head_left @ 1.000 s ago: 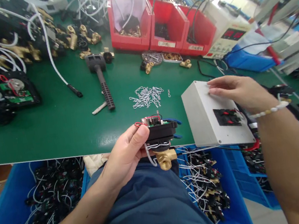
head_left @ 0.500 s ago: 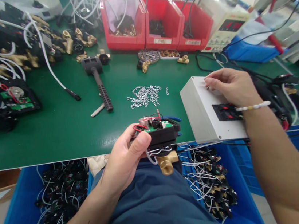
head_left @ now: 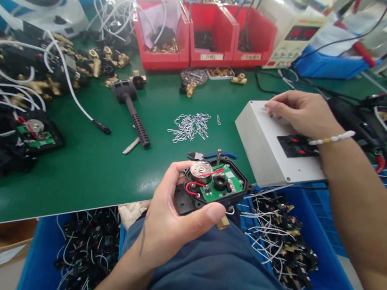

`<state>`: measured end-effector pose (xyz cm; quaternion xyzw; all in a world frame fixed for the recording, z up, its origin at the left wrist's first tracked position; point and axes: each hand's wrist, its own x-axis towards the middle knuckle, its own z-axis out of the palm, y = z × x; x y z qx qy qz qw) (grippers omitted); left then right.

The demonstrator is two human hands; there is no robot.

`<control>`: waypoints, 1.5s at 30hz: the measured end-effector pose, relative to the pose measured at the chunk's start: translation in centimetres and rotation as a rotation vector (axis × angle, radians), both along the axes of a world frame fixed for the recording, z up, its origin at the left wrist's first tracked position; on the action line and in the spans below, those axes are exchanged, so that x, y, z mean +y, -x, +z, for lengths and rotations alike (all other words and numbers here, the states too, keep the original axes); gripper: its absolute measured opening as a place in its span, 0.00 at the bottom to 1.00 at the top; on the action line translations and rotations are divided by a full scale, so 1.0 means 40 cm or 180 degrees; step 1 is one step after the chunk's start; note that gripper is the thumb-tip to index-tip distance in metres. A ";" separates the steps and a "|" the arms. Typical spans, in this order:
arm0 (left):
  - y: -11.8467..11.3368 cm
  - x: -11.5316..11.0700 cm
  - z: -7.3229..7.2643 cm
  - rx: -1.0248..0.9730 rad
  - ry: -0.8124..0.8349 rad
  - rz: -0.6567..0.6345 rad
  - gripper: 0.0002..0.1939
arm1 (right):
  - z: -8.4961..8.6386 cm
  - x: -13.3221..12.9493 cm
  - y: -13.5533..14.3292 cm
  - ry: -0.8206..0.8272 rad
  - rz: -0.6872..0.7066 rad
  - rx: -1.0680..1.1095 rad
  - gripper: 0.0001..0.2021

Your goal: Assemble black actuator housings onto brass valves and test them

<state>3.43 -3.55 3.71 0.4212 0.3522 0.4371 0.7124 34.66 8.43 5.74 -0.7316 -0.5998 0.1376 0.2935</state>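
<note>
My left hand (head_left: 169, 219) grips a motorised valve (head_left: 225, 183) just past the table's front edge. Its black housing lies open toward me, showing a green circuit board, a round silver motor and red wires. Below the housing, part of a brass fitting (head_left: 222, 222) sticks out. On the right, my right hand (head_left: 299, 109) rests over a light grey box (head_left: 262, 140), thumb and forefinger pinched at a small metal switch (head_left: 271, 115) on its top. Diagonal cutters (head_left: 212, 155) with blue handles lie behind the valve, and a pile of silver spring clips (head_left: 190, 126) farther back.
A black mallet (head_left: 132, 112) lies left of the clips. Red bins (head_left: 215, 56) and a power supply (head_left: 295, 39) stand at the back. Valves with white cables (head_left: 28, 81) crowd the left. Blue crates (head_left: 23, 286) of similar units stand below the table edge.
My left hand has tilted the valve, so the circuit board now faces up toward me and the brass fitting is mostly hidden. The cutters show more. My right hand stays at the switch.
</note>
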 end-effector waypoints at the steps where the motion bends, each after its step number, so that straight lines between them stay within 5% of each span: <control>1: -0.003 -0.003 0.007 -0.0007 0.0037 0.0051 0.23 | 0.000 0.000 0.000 -0.0006 0.0004 0.0002 0.07; 26: -0.013 -0.026 0.015 0.0123 -0.0031 0.0285 0.26 | 0.005 -0.005 0.011 0.0099 -0.0114 -0.0129 0.06; 32: -0.020 0.008 -0.027 -0.0568 0.0612 0.0332 0.31 | 0.003 -0.006 0.006 0.0004 -0.0041 -0.0096 0.09; 37: -0.025 0.019 -0.028 -0.1141 0.0889 0.0237 0.23 | -0.001 -0.002 -0.006 -0.0027 0.0013 -0.0191 0.13; 45: -0.025 0.016 -0.030 -0.1193 0.1023 0.0173 0.24 | 0.004 -0.002 0.008 -0.0041 -0.0037 -0.0149 0.13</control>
